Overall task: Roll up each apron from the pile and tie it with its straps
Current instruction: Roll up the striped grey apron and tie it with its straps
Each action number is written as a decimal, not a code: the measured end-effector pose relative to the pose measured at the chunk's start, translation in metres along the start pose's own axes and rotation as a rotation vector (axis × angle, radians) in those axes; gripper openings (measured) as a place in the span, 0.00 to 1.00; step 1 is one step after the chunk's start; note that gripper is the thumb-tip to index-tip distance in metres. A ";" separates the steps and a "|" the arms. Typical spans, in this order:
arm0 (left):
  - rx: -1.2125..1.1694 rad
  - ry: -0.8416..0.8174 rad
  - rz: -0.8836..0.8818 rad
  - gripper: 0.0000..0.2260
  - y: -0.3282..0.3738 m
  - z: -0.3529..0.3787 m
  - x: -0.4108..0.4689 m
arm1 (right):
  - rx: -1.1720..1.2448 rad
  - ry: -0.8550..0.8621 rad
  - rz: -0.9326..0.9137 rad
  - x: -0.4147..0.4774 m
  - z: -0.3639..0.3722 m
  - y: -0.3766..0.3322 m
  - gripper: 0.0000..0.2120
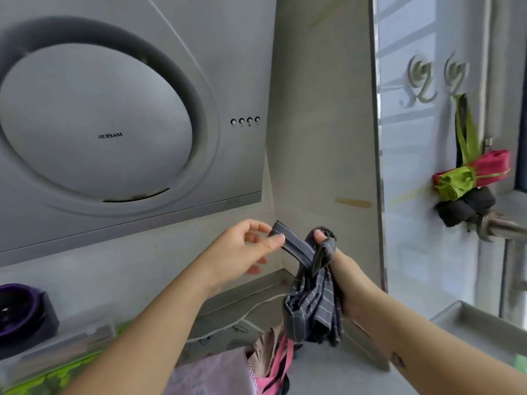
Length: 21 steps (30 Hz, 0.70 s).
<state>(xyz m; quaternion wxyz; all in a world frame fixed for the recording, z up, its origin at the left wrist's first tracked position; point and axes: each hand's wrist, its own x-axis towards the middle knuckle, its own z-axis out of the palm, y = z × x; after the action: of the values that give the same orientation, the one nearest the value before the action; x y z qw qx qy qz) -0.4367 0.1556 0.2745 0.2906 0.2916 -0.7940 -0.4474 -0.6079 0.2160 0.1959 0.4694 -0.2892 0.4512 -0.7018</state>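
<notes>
While right hand (340,280) grips rolled apron (313,306) upright, left hand (242,249) pinches strap (293,246) slanting up-left.

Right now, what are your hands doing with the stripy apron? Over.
Left hand pinches strap. Right hand grips rolled striped apron. Strap wraps it. Nothing blocking.

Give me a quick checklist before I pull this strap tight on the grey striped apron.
1. The right hand grips the rolled grey striped apron: ok.
2. The left hand pinches the strap near its end: ok.
3. The strap runs flat to the top of the roll: ok.
4. Knot closed: cannot tell, folds hide it.
5. Lower end of the roll tight: not ok, folds fan out.
</notes>
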 end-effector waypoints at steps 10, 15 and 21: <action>-0.380 0.107 0.039 0.10 -0.012 0.017 0.023 | 0.031 0.277 -0.291 0.011 0.017 -0.002 0.27; -0.441 0.217 0.093 0.09 -0.013 0.026 0.035 | 0.045 0.318 -0.330 0.018 0.021 0.001 0.30; -0.439 0.322 0.158 0.05 -0.014 0.033 0.043 | 0.051 0.390 -0.356 0.020 0.023 -0.003 0.29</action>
<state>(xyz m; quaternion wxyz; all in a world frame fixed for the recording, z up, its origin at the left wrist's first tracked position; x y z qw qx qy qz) -0.4857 0.1362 0.2567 0.5029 0.2261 -0.6421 -0.5325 -0.5975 0.1897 0.2077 0.2501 -0.2113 0.4571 -0.8270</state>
